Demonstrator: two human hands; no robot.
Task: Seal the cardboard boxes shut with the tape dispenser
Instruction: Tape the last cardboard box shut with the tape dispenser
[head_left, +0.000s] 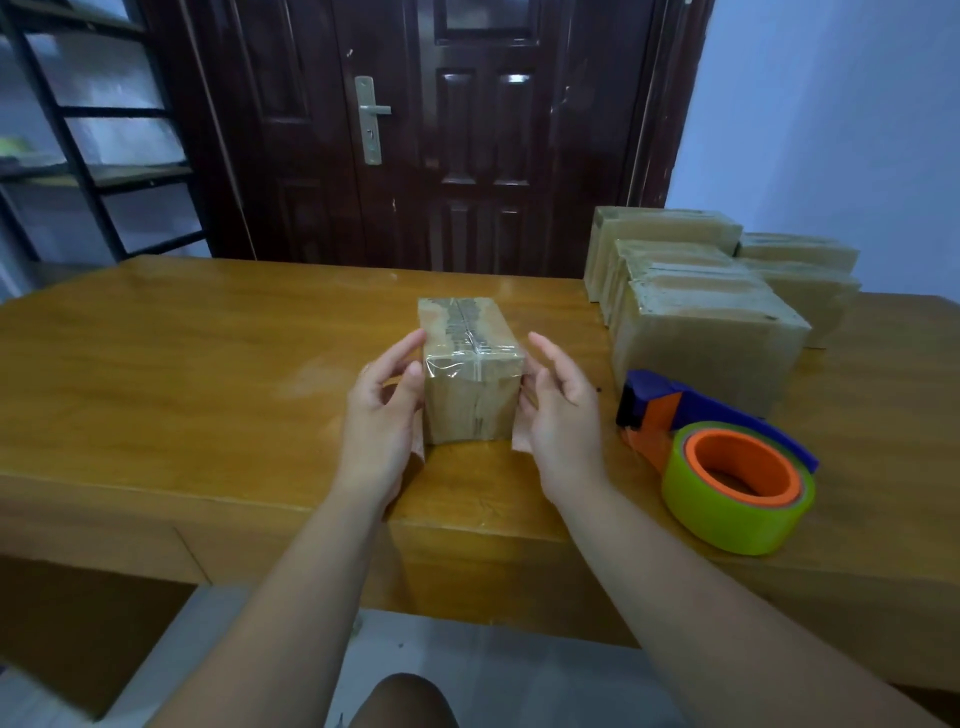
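Observation:
A small cardboard box (470, 364) stands on the wooden table (208, 364), with clear tape running along its top seam and down its near face. My left hand (387, 410) lies against the box's left side, thumb touching the near corner. My right hand (558, 410) is at the box's right side with fingers spread; its lower fingers seem to touch the box's bottom edge. A tape dispenser (722, 452), blue and orange with a green roll of tape, lies on the table to the right of my right hand, held by neither hand.
A group of several taped cardboard boxes (701, 322) stands at the back right of the table. A dark wooden door (441, 130) is behind the table, and a black metal shelf (78, 130) stands at the left. The table's front edge runs just below my wrists.

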